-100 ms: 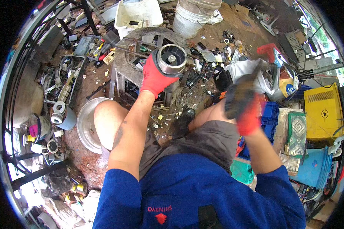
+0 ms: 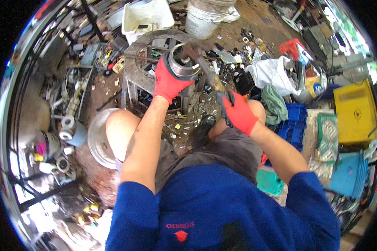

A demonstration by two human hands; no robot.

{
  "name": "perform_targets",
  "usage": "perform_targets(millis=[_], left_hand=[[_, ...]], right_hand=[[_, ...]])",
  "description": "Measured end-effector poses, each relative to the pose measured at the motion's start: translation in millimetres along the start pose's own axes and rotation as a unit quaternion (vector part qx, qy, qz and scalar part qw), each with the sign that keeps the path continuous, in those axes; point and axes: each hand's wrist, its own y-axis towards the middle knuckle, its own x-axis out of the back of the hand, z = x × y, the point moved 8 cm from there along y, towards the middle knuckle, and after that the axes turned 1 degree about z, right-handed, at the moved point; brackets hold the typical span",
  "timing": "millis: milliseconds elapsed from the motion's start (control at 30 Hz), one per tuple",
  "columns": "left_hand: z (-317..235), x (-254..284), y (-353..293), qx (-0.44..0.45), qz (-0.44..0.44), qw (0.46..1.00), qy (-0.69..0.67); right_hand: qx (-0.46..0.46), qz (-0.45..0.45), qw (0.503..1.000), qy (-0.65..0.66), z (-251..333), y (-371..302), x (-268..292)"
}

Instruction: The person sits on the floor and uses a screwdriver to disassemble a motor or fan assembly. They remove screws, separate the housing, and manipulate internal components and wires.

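In a red glove with dark palm, my left hand (image 2: 166,83) grips a round metal motor housing (image 2: 180,72) with a dark inside. It holds the housing over a worn metal stand (image 2: 140,52) with a round top. My right hand (image 2: 240,113), gloved the same way, is wrapped round the handle of a hammer (image 2: 211,77). The hammer's rusty head is over the housing's open top and hides part of its middle. Motion blur leaves unclear whether the head touches the hub inside.
A white bin (image 2: 127,26) and stacked white buckets (image 2: 199,21) stand beyond the stand. Small scrap parts litter the ground. At right are a green cloth (image 2: 274,104), a blue crate (image 2: 295,121) and a yellow casing (image 2: 356,113). A clear basin (image 2: 97,140) lies by my left knee.
My right hand has swung the hammer from above my right knee leftward and down onto the housing. My left hand still holds the housing in nearly the same place.
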Motion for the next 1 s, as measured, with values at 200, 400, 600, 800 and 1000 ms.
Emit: perform_targets(millis=[200,400,600,800,1000], left_hand=[[31,14,-24,0.089,-0.074,0.993,0.03],[30,-1,-14,0.048,-0.058,0.996,0.053],[27,-11,-6,0.098,-0.017,0.995,0.004],[47,-11,-2,0.102,-0.054,0.992,0.054],[58,-19,30,0.11,0.012,0.994,0.002]], right_hand=[[0.065,0.063,0.976,0.198,51,-11,110],[0.104,-0.091,0.928,0.347,19,-7,146],[-0.05,0.089,0.994,0.046,-19,30,19],[0.019,0.055,0.949,0.309,41,13,116],[0.204,-0.216,0.926,0.234,57,0,179]])
